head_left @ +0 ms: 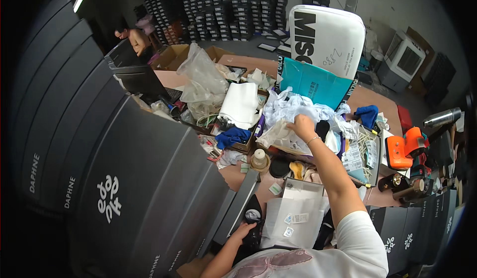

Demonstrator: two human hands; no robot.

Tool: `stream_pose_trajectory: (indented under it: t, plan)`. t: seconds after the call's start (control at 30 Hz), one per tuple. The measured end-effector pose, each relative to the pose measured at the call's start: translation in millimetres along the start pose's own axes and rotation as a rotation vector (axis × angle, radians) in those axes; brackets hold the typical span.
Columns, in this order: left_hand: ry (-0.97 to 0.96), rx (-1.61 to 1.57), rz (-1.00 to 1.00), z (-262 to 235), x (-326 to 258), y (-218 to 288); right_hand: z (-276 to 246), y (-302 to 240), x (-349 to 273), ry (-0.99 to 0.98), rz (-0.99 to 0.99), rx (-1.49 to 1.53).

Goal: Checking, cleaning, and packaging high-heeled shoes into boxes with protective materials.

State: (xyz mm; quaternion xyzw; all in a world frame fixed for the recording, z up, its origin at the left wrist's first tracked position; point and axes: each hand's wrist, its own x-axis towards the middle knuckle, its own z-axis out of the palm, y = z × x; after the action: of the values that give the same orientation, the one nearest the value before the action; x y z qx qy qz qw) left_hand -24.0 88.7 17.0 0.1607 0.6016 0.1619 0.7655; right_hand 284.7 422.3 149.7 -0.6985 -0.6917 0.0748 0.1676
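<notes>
At centre frame the right hand (pixel 301 126) reaches into a heap of crumpled white tissue paper (pixel 290 110), its grip closed on a fold of it. At the lower middle the left hand (pixel 242 232) rests on a black shoe (pixel 253 218), fingers seemingly curled around its edge. A white paper bag (pixel 295 213) lies just beside it on the surface (pixel 238 176).

The right hand (pixel 302 126) grips crumpled white tissue paper (pixel 290 110) over a cluttered brown bench (pixel 370 99). The left hand (pixel 243 232) rests on a black shoe (pixel 253 218) beside tall stacked dark grey boxes (pixel 134 178).
</notes>
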Motion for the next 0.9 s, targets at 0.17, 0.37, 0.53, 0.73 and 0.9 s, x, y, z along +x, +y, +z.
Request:
stream_pose_trajectory:
  t: [0.17,0.37,0.53,0.73,0.9]
  plan:
    - [-0.327,-0.201,0.004,-16,-6,-20,-37,19,-10,-0.113,0.265,0.292]
    - [-0.356,-0.130,0.070,-1,-74,-15,-28,42,-25,0.083,0.067,0.226]
    - [-0.394,-0.066,0.166,21,-100,-3,-49,17,-17,-0.023,0.027,-0.205]
    - [-0.459,-0.122,0.237,42,-105,7,-88,33,-53,-0.233,-0.164,-0.231]
    - [-0.396,-0.272,0.194,71,-138,26,-105,-33,-248,0.102,-0.413,0.117]
